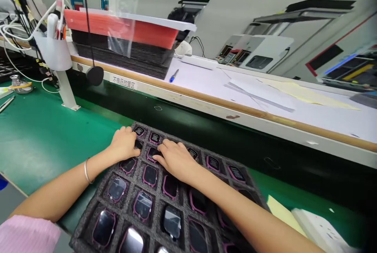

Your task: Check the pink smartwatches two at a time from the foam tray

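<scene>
A dark grey foam tray (pixel 125 178) lies on the green mat in front of me. Its pockets hold several small pink-edged watch bodies (pixel 150 175) with glossy black screens. My left hand (pixel 125 144) rests near the tray's far left corner, fingers curled down onto the pieces there, thumb pointing right. My right hand (pixel 176 159) lies palm down beside it, fingers stretched left across the far rows, fingertips on a piece next to my left thumb. A silver bangle (pixel 86 171) circles my left wrist. Whether either hand grips a piece is hidden.
A raised white shelf (pixel 235 100) with a wooden edge runs behind the tray, carrying a stack of dark trays under a red sheet (pixel 120 29), a blue pen (pixel 173 75) and papers. A white stand (pixel 63 84) and cables stand at left. A white box (pixel 321 231) lies at right.
</scene>
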Demonstrator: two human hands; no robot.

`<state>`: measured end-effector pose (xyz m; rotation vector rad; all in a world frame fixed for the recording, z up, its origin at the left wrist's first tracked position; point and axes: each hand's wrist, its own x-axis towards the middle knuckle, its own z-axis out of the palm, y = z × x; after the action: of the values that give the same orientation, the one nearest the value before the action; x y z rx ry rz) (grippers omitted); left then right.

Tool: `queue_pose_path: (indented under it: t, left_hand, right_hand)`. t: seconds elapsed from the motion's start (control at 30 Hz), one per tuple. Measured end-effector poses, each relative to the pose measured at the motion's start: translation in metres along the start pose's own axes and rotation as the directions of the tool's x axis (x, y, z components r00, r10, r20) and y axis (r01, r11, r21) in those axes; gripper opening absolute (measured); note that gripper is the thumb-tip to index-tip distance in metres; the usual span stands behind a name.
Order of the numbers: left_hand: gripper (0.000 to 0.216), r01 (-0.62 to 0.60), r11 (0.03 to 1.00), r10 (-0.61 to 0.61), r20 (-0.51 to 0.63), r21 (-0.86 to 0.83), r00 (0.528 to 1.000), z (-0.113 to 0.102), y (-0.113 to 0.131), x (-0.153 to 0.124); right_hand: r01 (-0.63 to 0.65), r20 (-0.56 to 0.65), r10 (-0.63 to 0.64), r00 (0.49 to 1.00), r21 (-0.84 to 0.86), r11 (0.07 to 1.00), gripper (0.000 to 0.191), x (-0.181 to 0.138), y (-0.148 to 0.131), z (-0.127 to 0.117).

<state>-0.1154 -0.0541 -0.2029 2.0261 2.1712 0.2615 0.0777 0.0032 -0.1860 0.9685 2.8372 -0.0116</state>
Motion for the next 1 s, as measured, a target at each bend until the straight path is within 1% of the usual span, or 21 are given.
queue_pose_path:
  t: [0.07,0.17,0.23,0.37,0.47,0.53,0.57,0.6,0.63,0.7,0.73,0.77,0.8,0.87,0.93,0.97,1.0]
  left_hand:
    - [0.031,0.013,1.0,-0.013,-0.017,-0.014,1.0,0.005,0.001,0.0]
    - [0.032,0.012,0.999,-0.014,-0.032,-0.045,0.999,0.011,0.0,-0.001]
    - [0.032,0.008,0.998,-0.011,-0.043,-0.067,0.999,0.013,0.0,-0.003]
    - [0.03,-0.013,0.995,0.004,-0.089,-0.1,0.996,0.017,0.0,-0.006]
    - [0.025,-0.046,0.992,0.032,-0.121,-0.121,0.992,0.02,0.001,-0.009]
    - [0.027,-0.067,0.987,0.047,-0.139,-0.145,0.989,0.02,0.001,-0.01]
    - [0.031,-0.078,0.984,0.054,-0.149,-0.163,0.987,0.019,0.002,-0.01]
    - [0.035,-0.089,0.979,0.059,-0.161,-0.182,0.985,0.018,0.003,-0.01]
    - [0.039,-0.101,0.975,0.066,-0.175,-0.196,0.982,0.016,0.004,-0.01]
    - [0.04,-0.116,0.958,0.066,-0.192,-0.262,0.979,0.011,0.01,-0.01]
    - [0.037,-0.112,0.939,0.051,-0.187,-0.326,0.981,0.009,0.015,-0.01]
    - [0.034,-0.101,0.908,0.033,-0.169,-0.407,0.985,0.006,0.021,-0.009]
    - [0.033,-0.087,0.864,0.016,-0.145,-0.496,0.989,0.004,0.029,-0.009]
    - [0.033,-0.072,0.75,0.008,-0.101,-0.657,0.995,0.001,0.047,-0.006]
    - [0.034,-0.085,0.655,0.029,-0.087,-0.751,0.996,0.0,0.067,-0.001]
    - [0.033,-0.088,0.616,0.038,-0.082,-0.783,0.996,0.0,0.077,0.002]
    - [0.033,-0.086,0.586,0.044,-0.075,-0.805,0.996,0.001,0.086,0.006]
  right_hand:
    - [0.025,0.038,-0.024,0.999,-0.031,0.999,0.028,0.008,-0.003,-0.001]
    - [0.06,0.102,-0.064,0.993,0.043,0.997,0.024,0.015,-0.001,-0.002]
    - [0.071,0.102,-0.081,0.992,0.104,0.992,0.02,0.017,0.002,0.0]
    - [0.072,-0.03,-0.067,0.997,0.232,0.97,0.012,0.017,-0.002,0.006]
    - [0.141,-0.156,-0.093,0.983,0.335,0.932,0.018,0.009,-0.012,0.008]
    - [0.189,-0.212,-0.098,0.972,0.466,0.864,0.021,-0.001,-0.016,0.004]
    - [0.196,-0.225,-0.081,0.971,0.558,0.806,0.022,-0.007,-0.015,0.001]
    - [0.192,-0.221,-0.056,0.974,0.661,0.725,0.022,-0.013,-0.013,-0.002]
    - [0.172,-0.198,-0.028,0.98,0.765,0.621,0.023,-0.02,-0.01,-0.004]
    - [0.092,-0.105,0.018,0.994,0.931,0.354,0.022,-0.035,0.0,-0.007]
    - [0.043,-0.052,0.04,0.998,0.977,0.211,0.021,-0.042,0.006,-0.007]
    - [-0.002,-0.003,0.062,0.998,0.997,0.073,0.023,-0.048,0.011,-0.005]
    - [-0.033,0.038,0.088,0.995,0.998,-0.056,0.028,-0.054,0.017,-0.001]
    - [-0.041,0.085,0.152,0.985,0.961,-0.273,0.041,-0.063,0.027,0.008]
    - [-0.013,0.106,0.191,0.976,0.901,-0.434,0.046,-0.071,0.036,0.017]
    - [0.003,0.108,0.202,0.973,0.874,-0.486,0.046,-0.074,0.04,0.021]
    - [0.019,0.105,0.209,0.972,0.855,-0.518,0.045,-0.077,0.043,0.023]
